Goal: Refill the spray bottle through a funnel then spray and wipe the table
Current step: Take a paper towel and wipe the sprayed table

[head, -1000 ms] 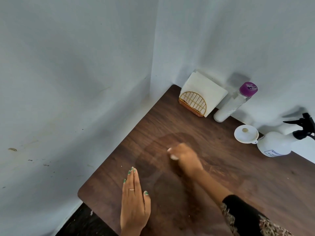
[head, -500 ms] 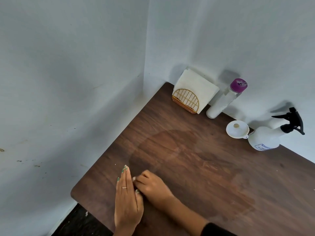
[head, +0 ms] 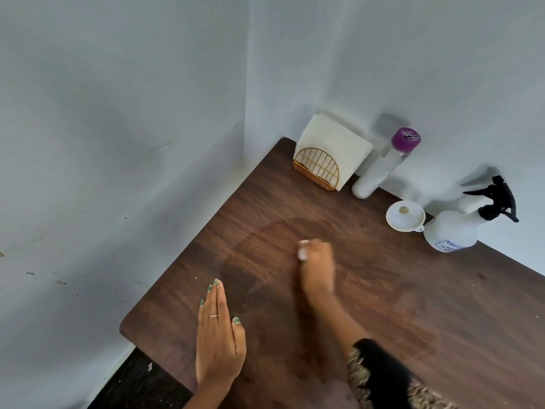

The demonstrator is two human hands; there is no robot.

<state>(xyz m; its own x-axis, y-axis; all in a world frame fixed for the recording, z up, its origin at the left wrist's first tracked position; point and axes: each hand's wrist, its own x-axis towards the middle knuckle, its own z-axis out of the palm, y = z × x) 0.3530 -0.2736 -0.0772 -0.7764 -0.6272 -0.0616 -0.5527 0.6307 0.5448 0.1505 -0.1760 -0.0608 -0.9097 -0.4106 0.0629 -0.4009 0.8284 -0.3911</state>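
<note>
Since half a second ago our right hand (head: 316,265), gripping a white wad (head: 303,251), swept toward twelve; left hand (head: 219,335) flat. We overlap strokes across the table (head: 442,305).

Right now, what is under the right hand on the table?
A small white wad shows at the right hand's curled fingers, pressed to the damp, darker patch of table. Most of the wad is covered by the blurred hand.
</note>
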